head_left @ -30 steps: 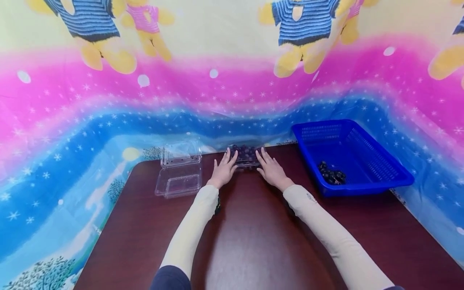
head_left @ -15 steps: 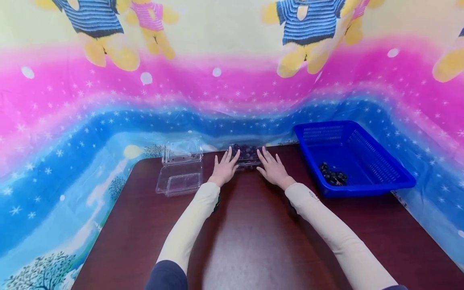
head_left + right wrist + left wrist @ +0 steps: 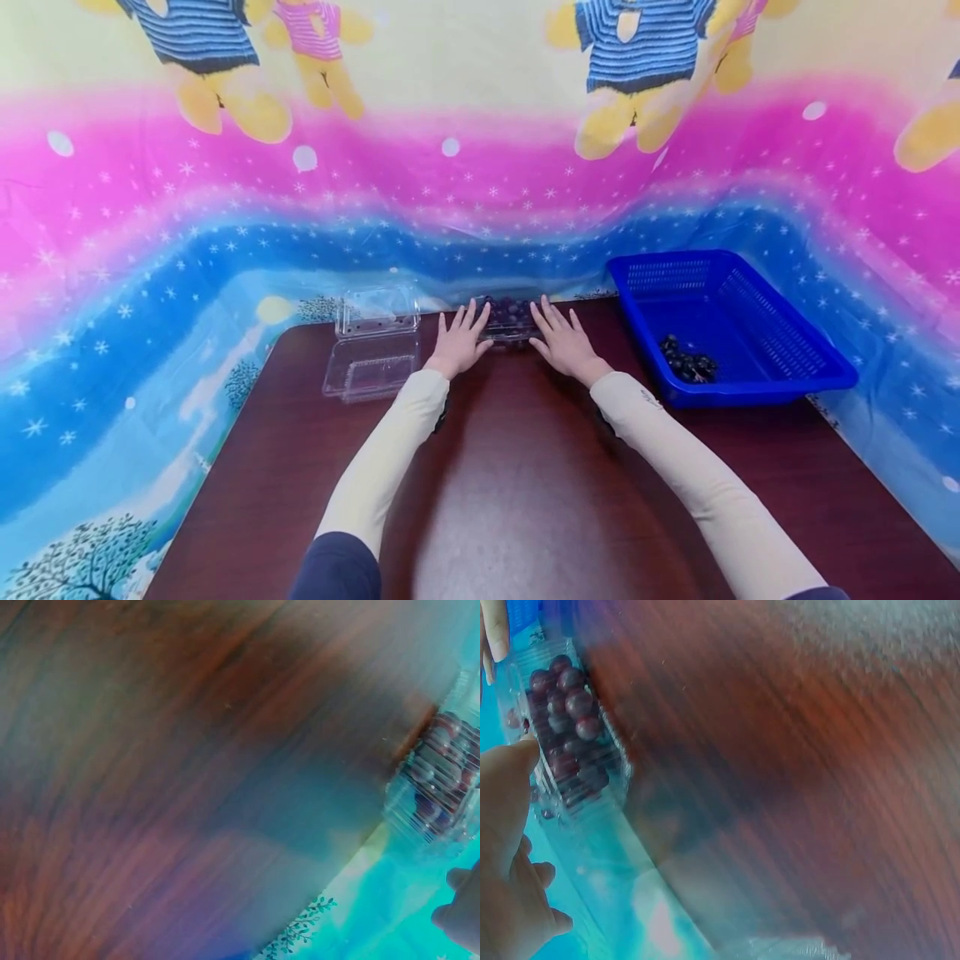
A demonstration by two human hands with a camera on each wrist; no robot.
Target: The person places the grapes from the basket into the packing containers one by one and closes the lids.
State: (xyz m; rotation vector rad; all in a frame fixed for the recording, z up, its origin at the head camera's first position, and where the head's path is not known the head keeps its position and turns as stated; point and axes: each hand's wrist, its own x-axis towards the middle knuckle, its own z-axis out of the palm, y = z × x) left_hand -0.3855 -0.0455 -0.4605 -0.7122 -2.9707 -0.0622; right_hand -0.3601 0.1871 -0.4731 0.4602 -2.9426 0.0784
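Note:
A clear plastic clamshell box (image 3: 512, 332) filled with dark red-purple grapes (image 3: 570, 705) sits at the far edge of the table, between the two hands. The left hand (image 3: 457, 340) is at its left side with fingers spread and straight; in the left wrist view its thumb (image 3: 526, 754) reaches the box. On the other side, the right hand (image 3: 567, 343) has its fingers extended, close to the box's right end. Little of that hand shows in the right wrist view, where two fingertips (image 3: 456, 879) appear below the box; contact there cannot be told.
Left of the hands, a second clear clamshell (image 3: 372, 364) stands with its lid up. At the right is a blue perforated plastic basket (image 3: 787, 387) holding a small bunch of dark grapes (image 3: 687, 362). A printed cloth (image 3: 480, 200) hangs behind the brown table (image 3: 517, 483).
The left hand has shifted slightly left, its fingers drawing off the top of the grape box toward its side. The right hand has moved only a little. Basket and second clamshell stay put.

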